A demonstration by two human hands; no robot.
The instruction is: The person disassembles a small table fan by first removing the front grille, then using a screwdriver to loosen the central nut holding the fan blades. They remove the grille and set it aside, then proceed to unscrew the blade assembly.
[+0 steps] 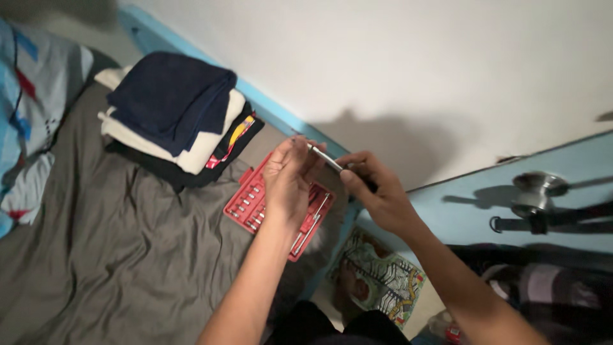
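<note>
My left hand (pixel 290 176) and my right hand (pixel 377 191) are raised together over a red tool case (pixel 246 203) that lies open on the grey bedsheet (pixel 115 255). Between them runs a slim metal screwdriver shaft (pixel 325 157). The right hand grips its dark handle end, and the left hand's fingertips pinch the shaft's tip. The case holds rows of small metal bits and a long metal rod (pixel 313 223) at its right side. The left hand hides the middle of the case.
A stack of folded clothes (pixel 175 108), dark blue on top, sits on the bed behind the case. A patterned pillow (pixel 29 121) lies at the left. A light blue bed frame (pixel 268 108) runs along the white wall. A patterned mat (pixel 383 278) lies on the floor, and a metal knob (pixel 536 188) is at the right.
</note>
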